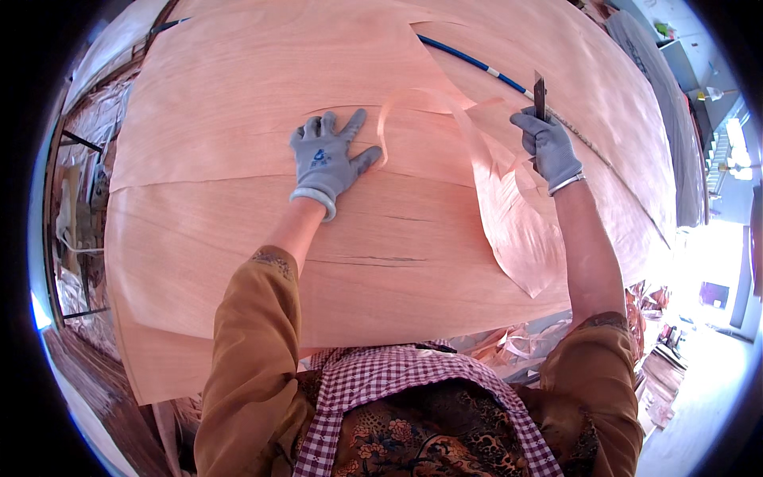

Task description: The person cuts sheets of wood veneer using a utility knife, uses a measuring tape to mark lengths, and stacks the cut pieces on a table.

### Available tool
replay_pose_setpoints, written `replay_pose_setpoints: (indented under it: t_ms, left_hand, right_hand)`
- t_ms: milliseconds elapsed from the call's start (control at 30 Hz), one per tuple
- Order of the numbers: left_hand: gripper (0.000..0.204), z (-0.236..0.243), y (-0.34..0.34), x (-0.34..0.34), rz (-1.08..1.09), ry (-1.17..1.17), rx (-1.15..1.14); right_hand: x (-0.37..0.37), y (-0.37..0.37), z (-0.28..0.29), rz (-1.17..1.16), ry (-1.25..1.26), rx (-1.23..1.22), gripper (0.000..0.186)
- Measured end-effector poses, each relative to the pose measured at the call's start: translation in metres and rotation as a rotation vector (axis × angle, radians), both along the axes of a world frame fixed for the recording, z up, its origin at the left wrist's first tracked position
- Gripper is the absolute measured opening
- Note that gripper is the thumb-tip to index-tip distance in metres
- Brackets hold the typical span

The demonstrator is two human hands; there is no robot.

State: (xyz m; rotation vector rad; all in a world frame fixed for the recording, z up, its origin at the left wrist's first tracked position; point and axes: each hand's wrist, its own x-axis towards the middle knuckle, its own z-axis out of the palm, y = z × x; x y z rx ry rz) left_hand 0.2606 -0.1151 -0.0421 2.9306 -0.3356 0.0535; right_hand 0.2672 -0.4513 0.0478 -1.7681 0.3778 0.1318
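One left hand (pixel 326 161) touches veneer (pixel 358 230), one right hand (pixel 550 149) holds one knife (pixel 540 97)

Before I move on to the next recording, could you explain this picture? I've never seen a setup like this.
There's no machine here: a person works with two gloved hands. This one view comes from a wide fisheye camera worn on the head, looking down, so straight edges bend toward the rim. The left hand rests, fingers spread, on a large, thin, wood-like sheet. The right hand grips a knife, its blade pointing away from the person. Near that hand lies a loose, curled strip; a long, partly blue rod lies farther out.
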Motion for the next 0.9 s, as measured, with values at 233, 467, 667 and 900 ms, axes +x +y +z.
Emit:
replay_pose_setpoints:
  t_ms: [233,467,667,900]
  left_hand:
    - [0.07,-0.004,0.004,0.0,0.005,-0.016,-0.024]
    - [0.067,-0.003,0.007,0.002,-0.012,0.049,-0.067]
    - [0.061,-0.004,0.006,0.002,-0.02,-0.069,-0.056]
    - [0.063,-0.019,0.006,0.001,-0.026,-0.211,-0.025]
  right_hand:
    - [-0.017,0.042,0.011,0.245,0.21,-0.052,0.042]
    - [-0.079,0.1,0.016,0.95,0.269,0.117,0.057]
    - [-0.15,0.108,0.019,1.194,0.642,0.291,0.052]
    - [-0.161,0.092,-0.021,0.811,0.533,0.121,0.047]
